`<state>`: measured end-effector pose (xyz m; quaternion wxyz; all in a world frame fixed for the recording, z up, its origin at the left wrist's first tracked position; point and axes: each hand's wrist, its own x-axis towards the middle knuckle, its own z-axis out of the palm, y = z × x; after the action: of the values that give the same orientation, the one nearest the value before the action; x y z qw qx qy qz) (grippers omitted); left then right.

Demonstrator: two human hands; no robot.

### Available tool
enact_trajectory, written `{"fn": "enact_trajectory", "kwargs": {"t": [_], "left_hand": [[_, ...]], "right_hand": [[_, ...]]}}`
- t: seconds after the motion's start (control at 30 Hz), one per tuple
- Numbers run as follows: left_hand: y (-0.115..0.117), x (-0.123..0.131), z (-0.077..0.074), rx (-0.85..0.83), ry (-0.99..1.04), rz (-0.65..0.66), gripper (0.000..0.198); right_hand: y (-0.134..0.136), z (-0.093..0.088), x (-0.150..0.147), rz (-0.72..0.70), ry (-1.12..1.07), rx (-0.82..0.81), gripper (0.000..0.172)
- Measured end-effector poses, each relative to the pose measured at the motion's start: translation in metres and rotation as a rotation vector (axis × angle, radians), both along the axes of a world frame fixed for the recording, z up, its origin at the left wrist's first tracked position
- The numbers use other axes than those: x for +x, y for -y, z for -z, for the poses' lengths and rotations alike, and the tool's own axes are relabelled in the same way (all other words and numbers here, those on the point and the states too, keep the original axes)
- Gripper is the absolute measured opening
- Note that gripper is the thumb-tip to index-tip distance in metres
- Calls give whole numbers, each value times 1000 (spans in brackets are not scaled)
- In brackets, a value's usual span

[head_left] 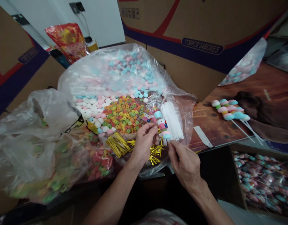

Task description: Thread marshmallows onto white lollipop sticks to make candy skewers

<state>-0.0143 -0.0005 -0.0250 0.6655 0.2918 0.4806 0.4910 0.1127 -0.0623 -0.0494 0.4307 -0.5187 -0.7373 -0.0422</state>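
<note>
1. The left hand point(144, 141) has its grip closed on a candy skewer point(162, 124). The fingertips are pressed against the skewer's clear wrapper, just below the stacked pink, white and blue pieces.
2. The right hand point(184, 162) has thumb and forefinger pressed together at the skewer's lower end. Whether they pinch the stick or a gold tie cannot be told.
3. The skewer is held above the near edge of a big clear bag point(92, 75), between a bundle of white sticks point(174, 120) and a heap of bright ring candies point(122, 114).
4. Pastel round candies point(93, 106) lie beside the rings, inside the same bag.
5. Gold twist ties point(117, 144) lie in a pile under and just left of the left hand.
6. Finished skewers point(230, 110) lie unwrapped on the wooden table point(214, 125), well apart to the right.
7. Cardboard boxes point(204, 28) stand behind.
</note>
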Motion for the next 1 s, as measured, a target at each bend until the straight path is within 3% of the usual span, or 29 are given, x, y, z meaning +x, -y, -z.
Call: {"fn": "enact_trajectory", "kwargs": {"t": [0.2,0.43,0.6,0.8,1.0], "left_hand": [[-3,1,5,49,-61,-33,15],[5,-1,-1,38,-20,88,19],[4,-5,-6,-39,42,70,21],[14,-2,-2,23,-25,96,21],[16,-8,-6,-13,-30,170,21]], "right_hand": [[-1,4,1,-16,18,-12,11],[-8,5,-4,54,-2,34,11],[-3,0,-7,7,-8,8,14],[-6,1,-13,135,-27,23,11],[-9,0,-20,127,-78,20,11]]}}
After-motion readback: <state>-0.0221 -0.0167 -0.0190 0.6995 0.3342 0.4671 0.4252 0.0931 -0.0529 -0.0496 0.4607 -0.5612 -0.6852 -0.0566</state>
